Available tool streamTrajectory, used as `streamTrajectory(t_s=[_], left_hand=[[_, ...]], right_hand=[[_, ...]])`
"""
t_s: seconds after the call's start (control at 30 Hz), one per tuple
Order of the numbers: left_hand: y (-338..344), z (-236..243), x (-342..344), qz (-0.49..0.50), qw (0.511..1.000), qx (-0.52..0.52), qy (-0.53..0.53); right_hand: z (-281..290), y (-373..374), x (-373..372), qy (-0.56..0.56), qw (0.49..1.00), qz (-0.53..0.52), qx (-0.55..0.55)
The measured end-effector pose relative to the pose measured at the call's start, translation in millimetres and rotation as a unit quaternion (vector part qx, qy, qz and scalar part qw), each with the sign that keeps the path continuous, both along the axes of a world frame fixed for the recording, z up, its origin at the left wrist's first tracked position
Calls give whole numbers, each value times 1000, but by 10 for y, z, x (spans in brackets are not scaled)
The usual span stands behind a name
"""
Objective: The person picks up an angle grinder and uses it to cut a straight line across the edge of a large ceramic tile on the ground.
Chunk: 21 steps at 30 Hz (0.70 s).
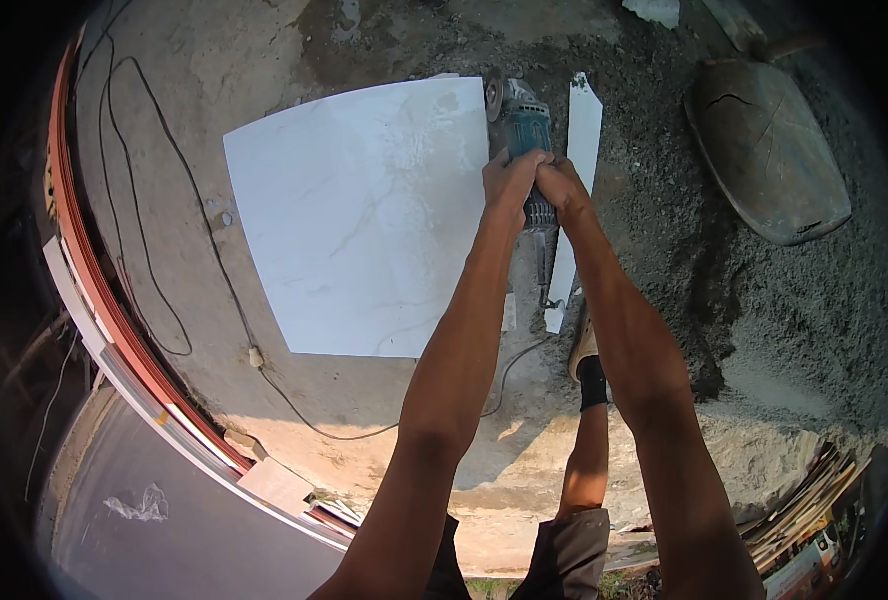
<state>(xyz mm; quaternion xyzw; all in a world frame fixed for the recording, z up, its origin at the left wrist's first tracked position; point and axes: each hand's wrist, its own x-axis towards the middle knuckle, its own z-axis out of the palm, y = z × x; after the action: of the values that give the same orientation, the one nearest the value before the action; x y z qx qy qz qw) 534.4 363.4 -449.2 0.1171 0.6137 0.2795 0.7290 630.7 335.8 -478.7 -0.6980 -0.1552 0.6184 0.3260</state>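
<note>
Both of my hands are closed around the body of a teal angle grinder (pixel 530 126). My left hand (pixel 510 180) grips its left side and my right hand (pixel 562 185) its right side, the two meeting at the top. The grinder's disc (pixel 495 96) stands upright by the upper right corner of a large white tile (pixel 364 220) lying flat on the ground. Whether the disc touches the tile I cannot tell. A narrow white tile strip (pixel 583 135) lies just right of the grinder, partly behind my right hand and forearm.
The grinder's power cord (pixel 314 428) runs left to a plug connection (pixel 255 356) and loops on along the concrete. A metal shovel blade (pixel 767 150) rests on grey sand at the right. My shod foot (pixel 586 345) is beside the strip. Long boards (pixel 129 335) border the left side.
</note>
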Motion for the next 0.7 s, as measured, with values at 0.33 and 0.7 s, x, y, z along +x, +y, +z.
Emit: streamTrajectory(t_s=[0.33, 0.7], left_hand=[[-74, 37, 4, 1, 1000, -18, -2], [-253, -74, -51, 29, 999, -16, -11]], right_hand=[[-14, -60, 37, -3, 999, 41, -33], [-129, -264, -29, -20, 999, 20, -16]])
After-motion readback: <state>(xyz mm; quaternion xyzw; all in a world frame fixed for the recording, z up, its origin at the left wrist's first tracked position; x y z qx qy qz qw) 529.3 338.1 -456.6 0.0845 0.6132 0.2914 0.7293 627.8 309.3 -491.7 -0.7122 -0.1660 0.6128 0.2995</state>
